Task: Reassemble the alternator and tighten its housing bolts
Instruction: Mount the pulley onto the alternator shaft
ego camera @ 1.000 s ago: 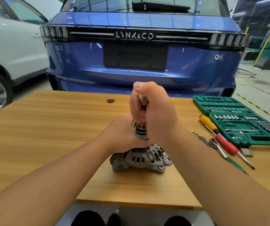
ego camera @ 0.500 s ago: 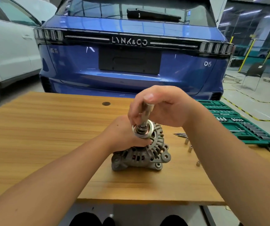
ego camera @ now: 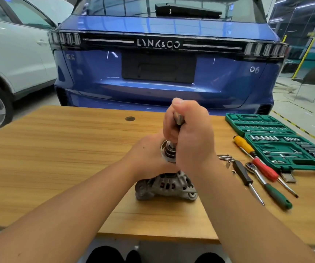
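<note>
Now right hand point(ego camera: 190, 133) clenches tool point(ego camera: 178, 118) on alternator point(ego camera: 167, 185); left hand point(ego camera: 147, 154) seemingly grips pulley point(ego camera: 168, 150).

At frame centre, the right hand point(ego camera: 189, 133) is wrapped round an upright metal tool point(ego camera: 178, 119) set on the pulley point(ego camera: 167, 150) of the alternator point(ego camera: 167, 186), which sits on the wooden table point(ego camera: 57, 158). The left hand point(ego camera: 149, 156) grips the alternator's top — its fingers hidden. Right of centre lie loose bolts point(ego camera: 226, 158), screwdrivers point(ego camera: 255, 158), a ratchet point(ego camera: 266, 185) and an open green socket case point(ego camera: 278, 141). A blue car point(ego camera: 162, 73) fills the upper frame.
</note>
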